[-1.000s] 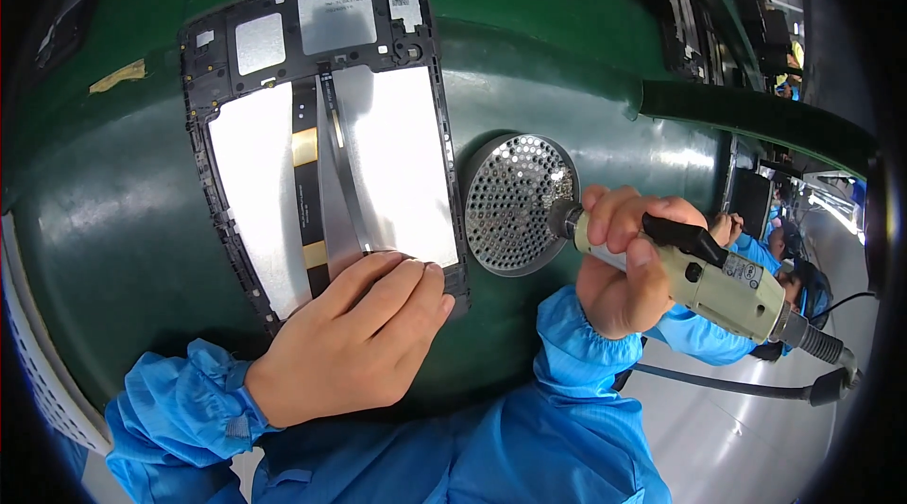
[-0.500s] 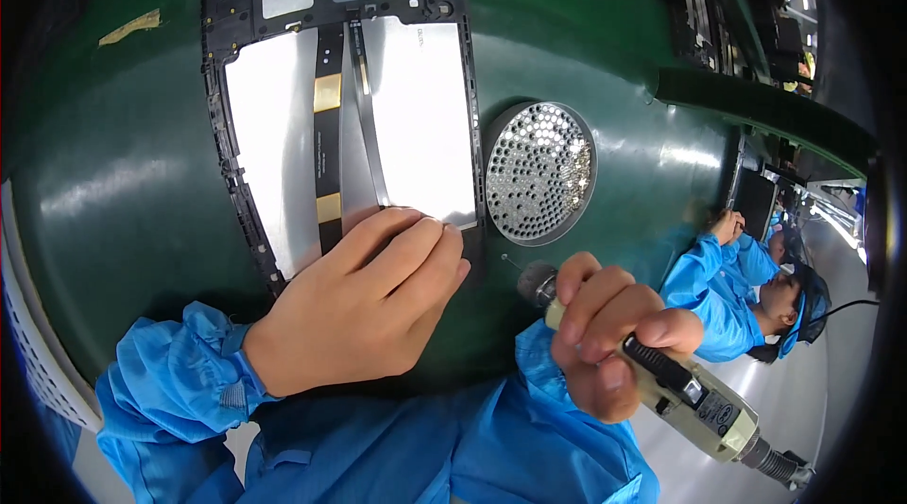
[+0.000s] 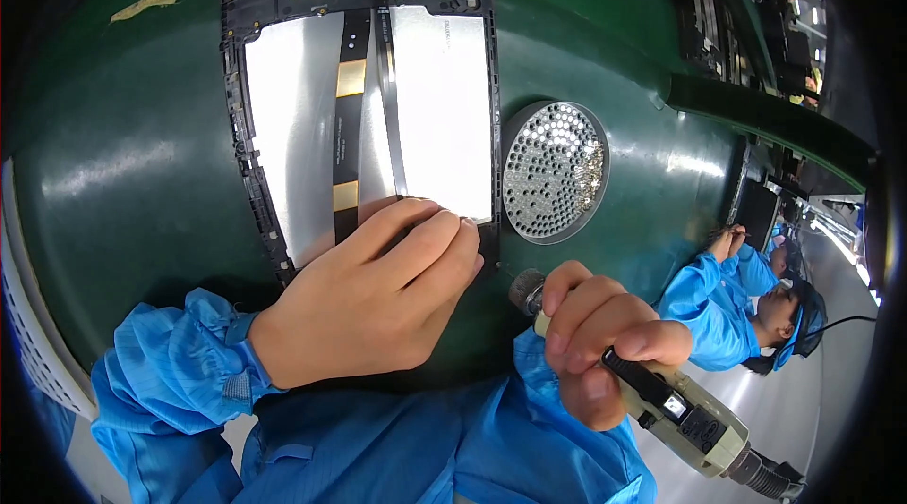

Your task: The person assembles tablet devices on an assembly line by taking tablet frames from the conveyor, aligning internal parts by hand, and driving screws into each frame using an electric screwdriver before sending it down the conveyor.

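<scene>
A tablet's open back housing (image 3: 354, 131), with silver panels and a black flex strip, lies on the green bench. Over its lower end my left hand (image 3: 378, 291) is closed, with bent fingers together and the fingertips at the lower right part of the housing. My right hand (image 3: 614, 339) wraps round a beige electric screwdriver (image 3: 704, 419), tilted with its nose up and left. Its thin bit points at the housing's lower right corner, with a tiny piece, perhaps a screw, at the tip. I cannot tell whether the tip touches the housing.
Right of the housing stands a round metal tray (image 3: 557, 173) dotted with holes, with small shiny screws along its right side. A tan scrap (image 3: 145, 3) lies at the far left. A dark green bar (image 3: 765, 117) crosses the right side. Beyond it a co-worker in blue (image 3: 709, 310) sits.
The screwdriver's nose has come left and closer to the housing's lower right corner. Housing, tray and left hand appear slightly further right in the view.
</scene>
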Action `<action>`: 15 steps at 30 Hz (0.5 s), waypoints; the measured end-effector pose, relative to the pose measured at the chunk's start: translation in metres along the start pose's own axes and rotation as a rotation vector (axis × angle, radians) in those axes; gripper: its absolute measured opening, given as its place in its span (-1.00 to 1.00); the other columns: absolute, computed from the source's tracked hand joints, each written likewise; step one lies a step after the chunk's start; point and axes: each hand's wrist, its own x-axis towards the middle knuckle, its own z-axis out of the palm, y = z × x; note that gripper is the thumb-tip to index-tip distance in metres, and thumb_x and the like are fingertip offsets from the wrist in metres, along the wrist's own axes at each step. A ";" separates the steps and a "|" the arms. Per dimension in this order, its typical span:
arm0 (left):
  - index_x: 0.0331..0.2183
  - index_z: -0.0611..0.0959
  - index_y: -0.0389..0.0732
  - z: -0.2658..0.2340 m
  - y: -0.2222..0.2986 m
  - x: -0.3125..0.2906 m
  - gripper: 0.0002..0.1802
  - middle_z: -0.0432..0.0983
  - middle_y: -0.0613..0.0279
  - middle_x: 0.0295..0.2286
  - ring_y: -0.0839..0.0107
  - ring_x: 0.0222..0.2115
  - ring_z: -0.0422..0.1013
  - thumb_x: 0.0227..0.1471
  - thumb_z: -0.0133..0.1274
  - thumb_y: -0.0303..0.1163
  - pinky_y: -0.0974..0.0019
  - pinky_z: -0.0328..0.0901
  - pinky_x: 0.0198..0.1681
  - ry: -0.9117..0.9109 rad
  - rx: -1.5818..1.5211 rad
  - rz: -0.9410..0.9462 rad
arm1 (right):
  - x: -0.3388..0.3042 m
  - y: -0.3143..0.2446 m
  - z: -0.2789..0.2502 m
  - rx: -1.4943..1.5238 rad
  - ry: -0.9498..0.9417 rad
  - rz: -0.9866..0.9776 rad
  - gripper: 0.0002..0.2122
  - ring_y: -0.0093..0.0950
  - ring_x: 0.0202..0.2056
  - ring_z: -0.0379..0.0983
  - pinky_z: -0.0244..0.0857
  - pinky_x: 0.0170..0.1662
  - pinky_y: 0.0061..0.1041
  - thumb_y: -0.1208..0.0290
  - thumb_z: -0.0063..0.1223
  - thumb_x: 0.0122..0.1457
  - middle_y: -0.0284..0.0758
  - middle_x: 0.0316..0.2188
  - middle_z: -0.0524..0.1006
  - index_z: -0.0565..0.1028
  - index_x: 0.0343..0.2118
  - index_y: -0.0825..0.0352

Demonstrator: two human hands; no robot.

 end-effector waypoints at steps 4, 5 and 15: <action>-0.29 0.70 -0.24 0.001 0.000 -0.001 -0.77 0.49 0.10 -0.22 0.22 -0.13 0.37 -0.10 0.17 -0.48 0.16 0.31 -0.01 -0.009 0.012 0.001 | 0.001 0.003 0.000 -0.003 -0.011 -0.007 -0.74 -0.39 -0.64 0.36 0.28 -0.50 -0.29 0.55 0.15 -0.02 -0.26 -0.68 0.39 0.33 -0.28 0.37; -0.29 0.70 -0.24 0.001 -0.001 -0.001 -0.77 0.49 0.10 -0.22 0.22 -0.13 0.37 -0.10 0.17 -0.48 0.16 0.31 -0.01 -0.010 0.012 0.000 | 0.002 0.003 -0.002 -0.008 -0.048 -0.003 -0.73 -0.39 -0.64 0.36 0.29 -0.50 -0.29 0.55 0.15 -0.03 -0.26 -0.68 0.39 0.33 -0.28 0.37; -0.29 0.69 -0.25 0.000 -0.001 0.001 -0.76 0.50 0.09 -0.22 0.21 -0.13 0.37 -0.11 0.17 -0.48 0.16 0.31 -0.01 -0.026 -0.014 -0.003 | 0.003 0.005 -0.010 0.027 -0.106 -0.012 -0.70 -0.41 -0.62 0.36 0.29 -0.49 -0.31 0.56 0.13 -0.04 -0.28 -0.68 0.39 0.33 -0.22 0.34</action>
